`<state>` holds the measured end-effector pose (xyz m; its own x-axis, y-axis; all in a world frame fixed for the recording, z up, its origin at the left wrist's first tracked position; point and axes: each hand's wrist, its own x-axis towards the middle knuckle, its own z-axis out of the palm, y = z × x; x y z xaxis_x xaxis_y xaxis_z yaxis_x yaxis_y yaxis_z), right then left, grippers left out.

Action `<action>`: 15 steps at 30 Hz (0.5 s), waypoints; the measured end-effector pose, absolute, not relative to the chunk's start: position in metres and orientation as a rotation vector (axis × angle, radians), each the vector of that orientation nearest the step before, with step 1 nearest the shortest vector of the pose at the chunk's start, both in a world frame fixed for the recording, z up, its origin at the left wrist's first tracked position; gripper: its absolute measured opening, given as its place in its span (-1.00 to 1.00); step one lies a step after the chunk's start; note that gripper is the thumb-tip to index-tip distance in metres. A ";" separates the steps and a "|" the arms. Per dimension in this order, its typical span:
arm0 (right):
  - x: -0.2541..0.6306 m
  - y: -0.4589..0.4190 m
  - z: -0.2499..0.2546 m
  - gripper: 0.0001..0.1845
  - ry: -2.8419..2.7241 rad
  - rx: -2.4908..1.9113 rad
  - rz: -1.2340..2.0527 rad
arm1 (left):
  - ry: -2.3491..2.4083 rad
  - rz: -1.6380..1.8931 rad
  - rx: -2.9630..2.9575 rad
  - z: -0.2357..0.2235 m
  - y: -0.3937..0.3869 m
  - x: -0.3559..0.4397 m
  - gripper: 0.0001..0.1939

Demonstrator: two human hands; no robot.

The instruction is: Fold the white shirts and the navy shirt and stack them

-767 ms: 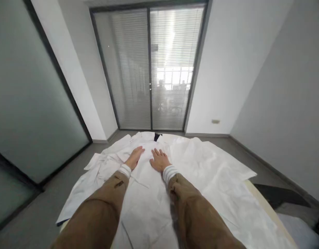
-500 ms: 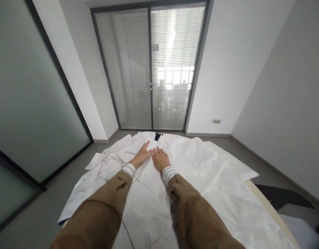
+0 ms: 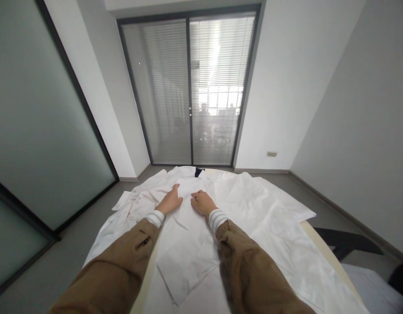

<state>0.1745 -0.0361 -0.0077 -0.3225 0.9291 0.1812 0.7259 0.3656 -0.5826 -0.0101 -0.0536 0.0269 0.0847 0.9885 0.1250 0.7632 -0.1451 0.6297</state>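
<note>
A white garment that looks like a coat (image 3: 184, 231) lies across the table, with a dark patch (image 3: 198, 172) at its far neck end. A pocket-like panel (image 3: 188, 274) shows on the nearer part. My left hand (image 3: 170, 200) rests on the left of the front, thumb and fingers apart. Just across from it, my right hand (image 3: 203, 203) has its fingers curled in against the cloth, seemingly pinching it. A short gap separates the two hands. The undersides of the fingers are hidden.
More white cloth (image 3: 266, 209) spreads over the right of the table, whose pale edge (image 3: 332, 257) shows. Beyond it stand a glass partition with blinds (image 3: 214, 131) and a white wall (image 3: 286, 96). A dark flat object (image 3: 348, 240) is at the lower right.
My hands have drawn back toward me and moved slightly apart. My right fingers have gone from flat to curled. The near cloth has shifted, baring table beside my left arm.
</note>
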 end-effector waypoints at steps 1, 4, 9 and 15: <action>0.174 -0.038 -0.006 -0.68 -2.143 -1.399 0.597 | 1.691 0.773 1.994 0.030 -0.056 -0.007 -0.33; 0.176 -0.042 0.002 -0.53 -2.092 -1.338 0.735 | 1.595 0.818 2.044 0.038 -0.065 0.005 -0.35; 0.183 -0.053 0.017 -0.29 -1.945 -1.308 0.903 | 1.276 0.780 1.957 0.045 -0.084 0.028 0.09; 0.182 -0.059 0.011 -0.62 -1.850 -1.384 0.947 | 1.446 0.551 2.093 0.048 -0.124 0.035 -0.03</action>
